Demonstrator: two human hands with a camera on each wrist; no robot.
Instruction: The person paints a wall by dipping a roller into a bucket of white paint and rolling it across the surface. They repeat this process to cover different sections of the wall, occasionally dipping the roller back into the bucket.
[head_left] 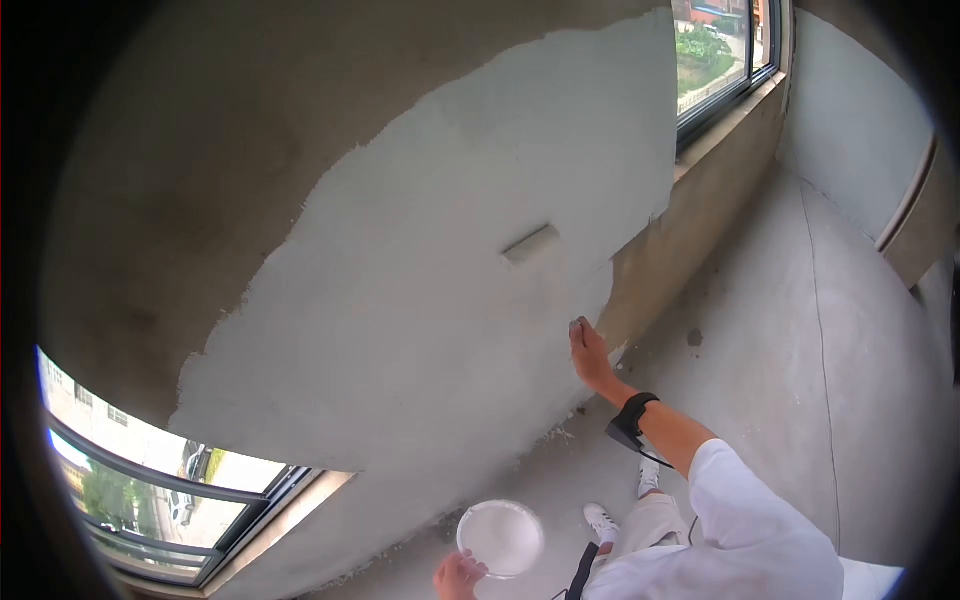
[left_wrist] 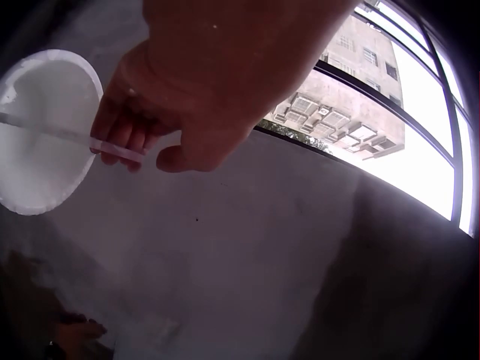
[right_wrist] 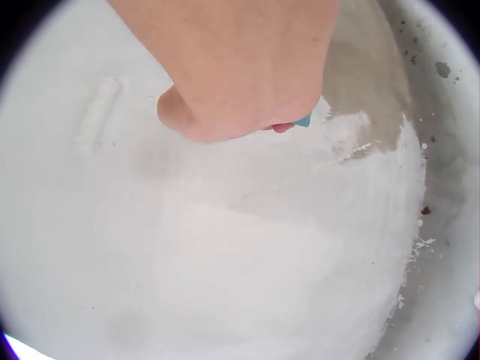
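I see a part-coated wall point(head_left: 420, 300). The left hand point(head_left: 460, 576) grips the handle point(left_wrist: 52, 130) of 1 bucket point(head_left: 500, 503); tilting could spill it. The right hand point(head_left: 592, 362) grips the roller point(head_left: 530, 244) against the wall; uneven pressure could streak.

You will see pale grey-white coating point(head_left: 430, 290) against the mottled brown bare wall point(head_left: 200, 180); the roller point(head_left: 531, 244) is off-white; the bucket point(head_left: 541, 535) and its contents point(head_left: 500, 538) are white; the small piece point(right_wrist: 302, 120) is teal. Your wristband point(head_left: 634, 408) is black; your shirt point(head_left: 740, 530) is plain white; your shoe point(head_left: 600, 518) is white with dark stripes; the grey floor point(head_left: 755, 350) is dark-spotted.
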